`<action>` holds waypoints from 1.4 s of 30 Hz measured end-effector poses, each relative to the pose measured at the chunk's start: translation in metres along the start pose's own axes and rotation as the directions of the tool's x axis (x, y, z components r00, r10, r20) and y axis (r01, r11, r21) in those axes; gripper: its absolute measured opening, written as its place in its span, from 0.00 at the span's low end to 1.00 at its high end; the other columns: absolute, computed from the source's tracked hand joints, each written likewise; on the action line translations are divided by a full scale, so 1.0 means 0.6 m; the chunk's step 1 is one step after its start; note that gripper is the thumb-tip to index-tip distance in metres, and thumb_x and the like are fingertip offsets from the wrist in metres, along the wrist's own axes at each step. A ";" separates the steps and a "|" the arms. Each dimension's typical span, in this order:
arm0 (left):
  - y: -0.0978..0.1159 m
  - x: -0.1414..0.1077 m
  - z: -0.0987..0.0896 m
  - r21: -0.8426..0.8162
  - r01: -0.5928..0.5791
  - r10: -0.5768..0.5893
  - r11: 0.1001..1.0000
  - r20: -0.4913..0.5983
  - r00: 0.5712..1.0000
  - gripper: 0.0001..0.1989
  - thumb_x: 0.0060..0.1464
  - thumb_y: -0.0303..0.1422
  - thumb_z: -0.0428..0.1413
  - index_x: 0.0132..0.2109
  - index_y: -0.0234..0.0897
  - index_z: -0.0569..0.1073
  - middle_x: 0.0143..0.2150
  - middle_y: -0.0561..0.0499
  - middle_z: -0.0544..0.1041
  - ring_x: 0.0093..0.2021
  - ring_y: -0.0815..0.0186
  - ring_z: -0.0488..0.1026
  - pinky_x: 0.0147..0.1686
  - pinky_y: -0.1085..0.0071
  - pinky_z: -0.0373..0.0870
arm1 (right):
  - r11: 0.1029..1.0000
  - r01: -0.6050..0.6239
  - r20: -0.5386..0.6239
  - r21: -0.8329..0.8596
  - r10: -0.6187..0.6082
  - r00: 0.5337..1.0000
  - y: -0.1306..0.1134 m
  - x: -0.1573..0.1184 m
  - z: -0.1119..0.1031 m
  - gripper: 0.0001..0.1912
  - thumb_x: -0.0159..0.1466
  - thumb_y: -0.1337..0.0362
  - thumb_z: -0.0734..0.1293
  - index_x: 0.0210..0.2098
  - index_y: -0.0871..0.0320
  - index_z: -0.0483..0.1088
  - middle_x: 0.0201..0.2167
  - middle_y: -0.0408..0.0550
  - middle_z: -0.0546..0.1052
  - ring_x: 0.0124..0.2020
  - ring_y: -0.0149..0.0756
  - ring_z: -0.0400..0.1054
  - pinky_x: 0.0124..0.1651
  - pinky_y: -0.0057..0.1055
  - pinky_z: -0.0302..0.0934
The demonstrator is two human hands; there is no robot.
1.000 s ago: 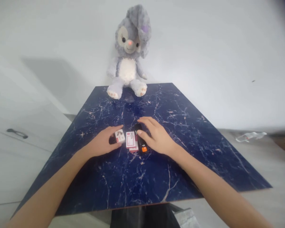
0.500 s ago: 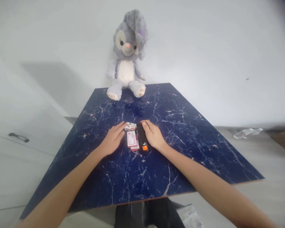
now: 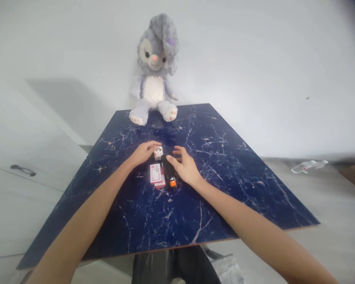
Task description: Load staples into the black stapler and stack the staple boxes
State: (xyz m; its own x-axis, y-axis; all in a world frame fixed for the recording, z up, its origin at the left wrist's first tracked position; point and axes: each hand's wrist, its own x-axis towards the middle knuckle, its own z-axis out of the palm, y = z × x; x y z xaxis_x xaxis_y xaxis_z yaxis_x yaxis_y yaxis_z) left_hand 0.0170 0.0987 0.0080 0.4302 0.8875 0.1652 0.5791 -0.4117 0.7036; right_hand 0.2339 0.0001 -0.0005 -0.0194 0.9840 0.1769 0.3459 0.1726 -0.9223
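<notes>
Centrally, I see the small white box against my left hand, grip unclear; my right hand curls loosely open at the black object, beside red-and-white boxes on the blue surface.

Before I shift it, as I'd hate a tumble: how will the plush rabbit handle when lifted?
The plush rabbit is probably floppy, given its drooping ear. Its fluffy body suggests low weight for its size. Its big head may make it tip.
</notes>
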 end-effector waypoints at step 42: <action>0.152 -0.148 0.137 -0.783 0.048 -0.529 0.620 -0.373 0.762 0.30 0.60 0.53 0.52 0.61 0.40 0.67 0.60 0.43 0.73 0.60 0.53 0.71 0.55 0.60 0.71 | 0.942 -0.034 0.106 0.333 -0.002 0.994 0.026 -0.004 0.044 0.31 0.68 0.48 0.56 0.66 0.55 0.58 0.66 0.52 0.61 0.68 0.40 0.54 0.69 0.38 0.46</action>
State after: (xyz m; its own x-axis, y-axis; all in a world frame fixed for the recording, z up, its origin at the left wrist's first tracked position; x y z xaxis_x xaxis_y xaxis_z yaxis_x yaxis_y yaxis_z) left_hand 0.0888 -0.0349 0.0008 -0.2365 0.9716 0.0115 -0.1624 -0.0512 0.9854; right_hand 0.2146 0.0017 -0.0241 -0.1193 0.9828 0.1409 0.0138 0.1435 -0.9896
